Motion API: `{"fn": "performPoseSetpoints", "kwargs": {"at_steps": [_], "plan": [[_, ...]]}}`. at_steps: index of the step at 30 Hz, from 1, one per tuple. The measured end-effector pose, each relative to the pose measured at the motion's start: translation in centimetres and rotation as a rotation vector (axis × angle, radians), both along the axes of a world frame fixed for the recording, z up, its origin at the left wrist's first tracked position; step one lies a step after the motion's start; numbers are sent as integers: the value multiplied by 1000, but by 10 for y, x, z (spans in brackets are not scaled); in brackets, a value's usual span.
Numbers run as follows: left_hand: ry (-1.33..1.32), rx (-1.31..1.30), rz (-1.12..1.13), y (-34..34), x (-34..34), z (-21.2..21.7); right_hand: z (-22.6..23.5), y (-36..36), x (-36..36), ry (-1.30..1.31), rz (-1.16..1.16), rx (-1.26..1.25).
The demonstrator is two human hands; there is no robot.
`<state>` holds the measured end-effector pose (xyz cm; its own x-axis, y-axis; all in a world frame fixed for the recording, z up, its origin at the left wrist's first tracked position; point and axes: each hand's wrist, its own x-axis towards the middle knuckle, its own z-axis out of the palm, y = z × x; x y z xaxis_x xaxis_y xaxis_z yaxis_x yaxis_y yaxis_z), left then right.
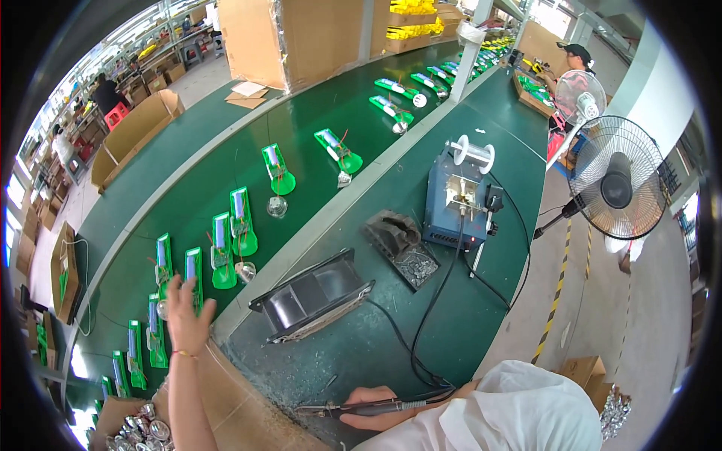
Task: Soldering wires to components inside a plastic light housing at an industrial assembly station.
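The left hand [189, 319] is open, fingers spread among three green casings [156, 334] on the belt [301, 192], far left; touching, I can't tell. Near, the right hand [370, 395] grips one iron [383, 407]. Beyond: one blower [312, 289], one blue box [444, 218].

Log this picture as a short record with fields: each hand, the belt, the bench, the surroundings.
Left hand: open, fingers spread, among green parts; contact unclear
Right hand: gripping a soldering iron, tip pointing left
Belt: bears the green parts, several with shiny round pieces
Bench: blue box with white spool beside it, boxy black fan, dark block
Surroundings: large caged fan at right; person in dark cap farther off
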<state>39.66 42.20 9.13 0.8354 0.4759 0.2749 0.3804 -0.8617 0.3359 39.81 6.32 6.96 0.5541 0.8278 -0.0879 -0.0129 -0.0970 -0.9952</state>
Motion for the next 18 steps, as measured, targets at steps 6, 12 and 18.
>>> {"fn": "performPoseSetpoints", "kwargs": {"at_steps": [6,12,18], "plan": [[-9,-14,156,-1,10,-23,0,1,-5,-39,-16,53],[38,16,243,-7,56,-32,-11,0,-6,-101,-38,65],[-78,-109,103,-23,6,-8,-9,-1,-7,-51,-63,88]]}}
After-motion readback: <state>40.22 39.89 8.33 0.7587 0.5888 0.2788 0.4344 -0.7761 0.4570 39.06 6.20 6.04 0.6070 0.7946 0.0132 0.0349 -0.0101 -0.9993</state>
